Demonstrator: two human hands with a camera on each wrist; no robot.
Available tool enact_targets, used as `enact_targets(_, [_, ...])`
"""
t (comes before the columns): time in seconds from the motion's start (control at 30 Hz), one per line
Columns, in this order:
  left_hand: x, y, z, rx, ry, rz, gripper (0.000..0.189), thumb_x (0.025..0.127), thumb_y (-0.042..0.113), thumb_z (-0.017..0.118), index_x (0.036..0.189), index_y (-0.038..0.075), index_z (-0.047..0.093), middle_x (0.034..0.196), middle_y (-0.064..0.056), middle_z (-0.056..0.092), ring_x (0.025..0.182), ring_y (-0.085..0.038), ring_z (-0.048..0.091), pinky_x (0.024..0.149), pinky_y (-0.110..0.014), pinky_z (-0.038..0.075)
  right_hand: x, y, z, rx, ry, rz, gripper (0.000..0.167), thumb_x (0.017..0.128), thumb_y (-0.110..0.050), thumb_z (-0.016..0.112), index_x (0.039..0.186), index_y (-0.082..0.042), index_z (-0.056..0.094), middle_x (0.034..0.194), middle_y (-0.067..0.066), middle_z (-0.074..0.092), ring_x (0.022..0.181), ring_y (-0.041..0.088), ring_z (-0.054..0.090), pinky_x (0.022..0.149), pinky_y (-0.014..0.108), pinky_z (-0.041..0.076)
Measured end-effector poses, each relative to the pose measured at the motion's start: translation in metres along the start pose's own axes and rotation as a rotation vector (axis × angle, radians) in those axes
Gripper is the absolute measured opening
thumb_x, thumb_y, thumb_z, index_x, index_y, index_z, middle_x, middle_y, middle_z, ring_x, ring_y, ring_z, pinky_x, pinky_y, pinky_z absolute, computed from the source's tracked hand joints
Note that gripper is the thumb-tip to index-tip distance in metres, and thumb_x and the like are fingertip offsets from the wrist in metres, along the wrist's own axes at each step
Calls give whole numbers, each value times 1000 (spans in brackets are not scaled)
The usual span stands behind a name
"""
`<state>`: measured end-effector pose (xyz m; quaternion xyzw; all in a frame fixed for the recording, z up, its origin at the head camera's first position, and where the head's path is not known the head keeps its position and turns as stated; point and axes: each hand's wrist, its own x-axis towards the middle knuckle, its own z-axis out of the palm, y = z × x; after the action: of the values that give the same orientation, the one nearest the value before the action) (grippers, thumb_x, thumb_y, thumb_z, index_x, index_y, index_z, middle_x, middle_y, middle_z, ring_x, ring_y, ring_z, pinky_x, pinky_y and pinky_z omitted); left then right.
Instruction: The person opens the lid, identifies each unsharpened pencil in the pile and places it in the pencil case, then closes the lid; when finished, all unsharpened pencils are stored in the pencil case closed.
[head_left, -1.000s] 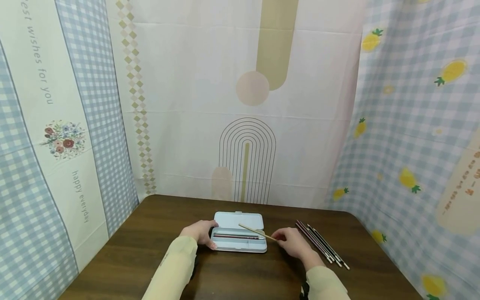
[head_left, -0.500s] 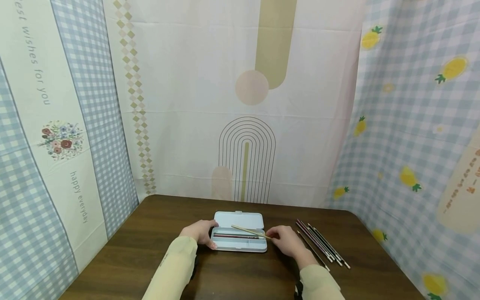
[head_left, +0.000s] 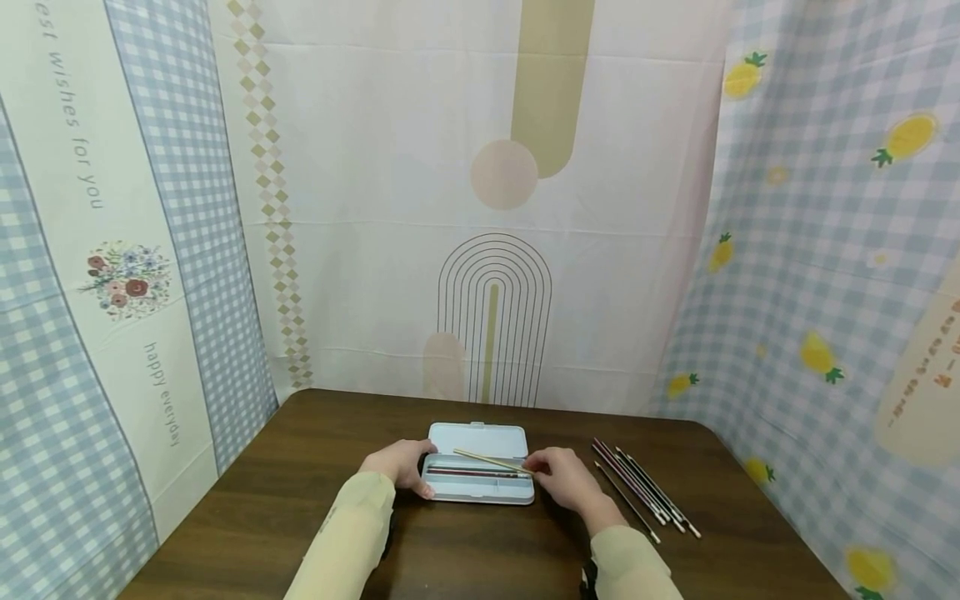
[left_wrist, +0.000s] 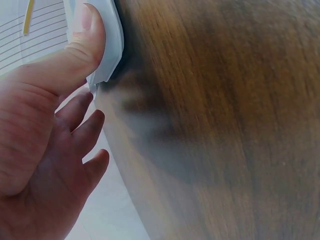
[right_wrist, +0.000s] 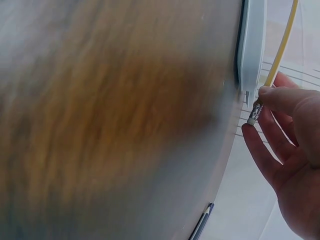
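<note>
Yellow pencil (head_left: 487,461) pinched in my right hand (head_left: 566,479), slanting over the pencil case (head_left: 461,488).
Right thumb and fingers were clamped on the pencil near its eraser end (right_wrist: 252,120); its far end pointed left, toward the lid (head_left: 477,440), which lay folded back behind the tray. Could not tell whether the pencil touched the case. My left hand (head_left: 397,467) gripped the case's left end, thumb on the near corner; its lower fingers were apart and bent. Dark red pencil (head_left: 468,472) lay lengthwise in the rear compartment. To the right of my right hand, a bundle of pencils (head_left: 629,481) lay on the brown table (head_left: 465,550), with one separate pencil (head_left: 627,502) just beside it, white ends toward me.
</note>
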<state>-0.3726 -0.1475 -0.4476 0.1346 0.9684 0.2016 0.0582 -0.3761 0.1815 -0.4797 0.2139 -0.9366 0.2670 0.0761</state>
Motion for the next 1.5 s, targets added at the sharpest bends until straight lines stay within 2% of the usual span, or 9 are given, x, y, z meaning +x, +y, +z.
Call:
enact_targets(0.4, [1, 0, 1, -8, 0, -4, 81, 72, 24, 102, 143, 13, 65, 141, -15, 66, 129, -34, 61, 107, -56, 49, 10, -15, 9, 3, -21, -26, 19, 97, 4, 74, 107, -9, 82, 107, 2, 76, 102, 23, 70, 94, 50, 58])
enact_targets(0.43, [4, -3, 3, -5, -1, -2, 81, 72, 26, 102, 143, 14, 65, 141, -15, 66, 129, -34, 61, 107, -56, 49, 11, -16, 10, 2, -21, -29, 19, 97, 4, 74, 107, -9, 82, 107, 2, 76, 102, 23, 70, 93, 50, 58])
enact_targets(0.67, [57, -52, 39, 50, 24, 59, 90, 67, 45, 101, 145, 21, 64, 140, -11, 67, 125, -29, 62, 103, -52, 51, 17, -20, 13, -29, -24, -24, 20, 97, 3, 74, 107, -12, 83, 107, 1, 76, 100, 19, 69, 93, 48, 59])
enact_targets(0.7, [58, -51, 38, 43, 14, 40, 91, 66, 44, 102, 146, 22, 64, 141, -11, 66, 126, -29, 61, 105, -54, 50, 18, -20, 13, -28, -26, -20, 20, 97, 3, 74, 107, -12, 83, 107, 1, 76, 100, 19, 69, 93, 48, 59])
enact_targets(0.77, [66, -57, 42, 61, 15, 57, 93, 66, 48, 102, 147, 23, 63, 139, -10, 67, 124, -27, 62, 103, -53, 51, 19, -21, 13, -28, -25, -30, 20, 96, 4, 75, 107, -11, 83, 107, 1, 76, 100, 20, 70, 93, 49, 59])
enact_targets(0.87, [60, -50, 38, 71, 12, 54, 91, 67, 46, 101, 146, 20, 63, 138, -12, 67, 124, -29, 62, 104, -54, 50, 22, -22, 13, -34, -27, -43, 19, 96, 4, 75, 106, -11, 83, 107, 2, 77, 101, 21, 70, 93, 49, 59])
enact_targets(1.07, [15, -4, 7, -12, 9, -6, 78, 73, 26, 101, 141, 13, 66, 138, -15, 67, 125, -32, 61, 106, -56, 49, 26, -22, 15, -61, -40, -40, 19, 95, 4, 76, 106, -10, 83, 105, 2, 76, 96, 19, 69, 90, 48, 59])
enact_targets(1.13, [8, 2, 3, -16, 11, -9, 76, 75, 22, 100, 141, 12, 65, 137, -14, 68, 124, -32, 62, 106, -55, 49, 26, -22, 16, -69, -37, -43, 19, 95, 4, 76, 105, -9, 83, 104, 3, 76, 95, 19, 69, 90, 48, 59])
enact_targets(1.5, [6, 3, 1, -23, 3, -5, 77, 73, 21, 101, 141, 12, 65, 137, -14, 68, 124, -32, 62, 106, -55, 49, 29, -21, 21, -128, 20, -67, 19, 93, 4, 76, 101, -12, 83, 104, 3, 78, 103, 24, 73, 91, 49, 59])
